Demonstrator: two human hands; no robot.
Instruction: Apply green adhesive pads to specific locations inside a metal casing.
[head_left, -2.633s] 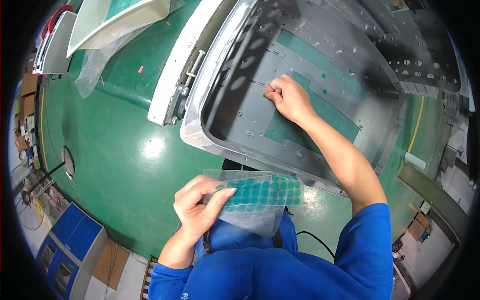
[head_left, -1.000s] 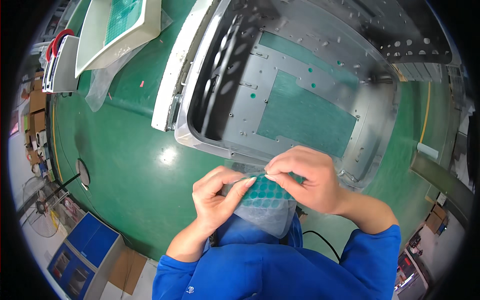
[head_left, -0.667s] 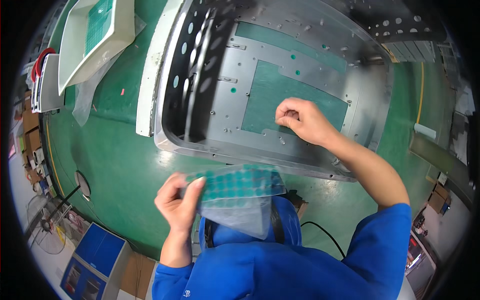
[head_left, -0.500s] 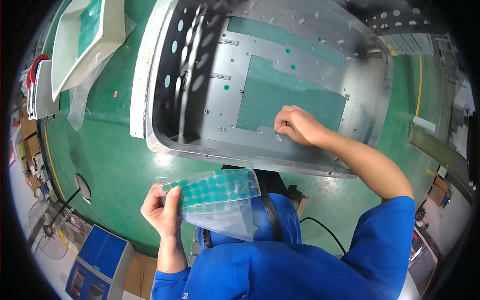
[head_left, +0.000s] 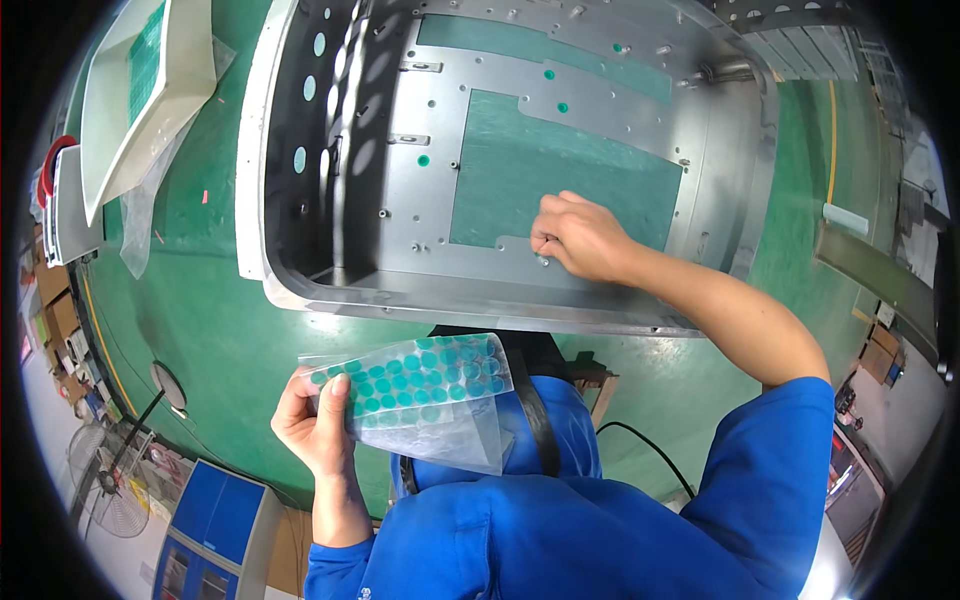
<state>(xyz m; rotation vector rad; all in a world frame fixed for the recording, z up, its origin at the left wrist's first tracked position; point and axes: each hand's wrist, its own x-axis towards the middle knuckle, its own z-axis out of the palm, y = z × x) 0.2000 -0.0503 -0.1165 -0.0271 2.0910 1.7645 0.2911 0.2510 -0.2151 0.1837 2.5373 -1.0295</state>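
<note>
My left hand (head_left: 318, 422) pinches the left end of a clear sheet of round green stickers (head_left: 432, 368), thumb on top. A limp clear plastic film (head_left: 440, 440) hangs below the sheet. My right hand (head_left: 582, 238) is inside a large open metal case (head_left: 470, 312), its fingers curled together and pointing down by a small stud (head_left: 543, 261) near the case's front wall. Whatever those fingers hold, if anything, is hidden. On the case's floor lie a large green sheet or film area (head_left: 560, 165) and several single green dots, such as the green dot (head_left: 424, 161).
Small studs and two slotted brackets (head_left: 410, 139) rise from the case floor. A perforated wall (head_left: 309, 88) lines its left side. At far left stands a cream bin (head_left: 105, 130) with draped plastic. A fan (head_left: 122, 505) and a blue-topped cabinet (head_left: 215, 510) are lower left.
The whole view has shifted a little, with the case now further left and higher. My right hand stays low over nearly the same spot in the case. The left keeps its hold on the sticker sheet.
</note>
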